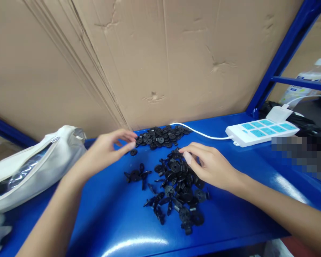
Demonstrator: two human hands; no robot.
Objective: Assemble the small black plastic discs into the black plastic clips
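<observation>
My left hand (113, 146) is at the left end of a heap of flat black plastic discs (160, 137). Its thumb and fingers nearly meet in a pinch; whatever lies between the tips is too small to make out. My right hand (212, 164) reaches over a nearer, looser pile of black plastic clips (180, 178) with round perforated bases. Between its thumb and forefinger, at the pile's far edge, is one black plastic clip (177, 150). A small cluster of clips (136, 175) lies apart, left of that pile. One loose disc (133, 152) sits just below my left fingertips.
The blue metal shelf (104, 214) is backed by a cardboard sheet (155, 64). A white power strip (262, 132) with its cord lies at right, near a blue upright (280, 53) and a bottle (305, 84). At left lies an open, pale zippered pouch (50, 167).
</observation>
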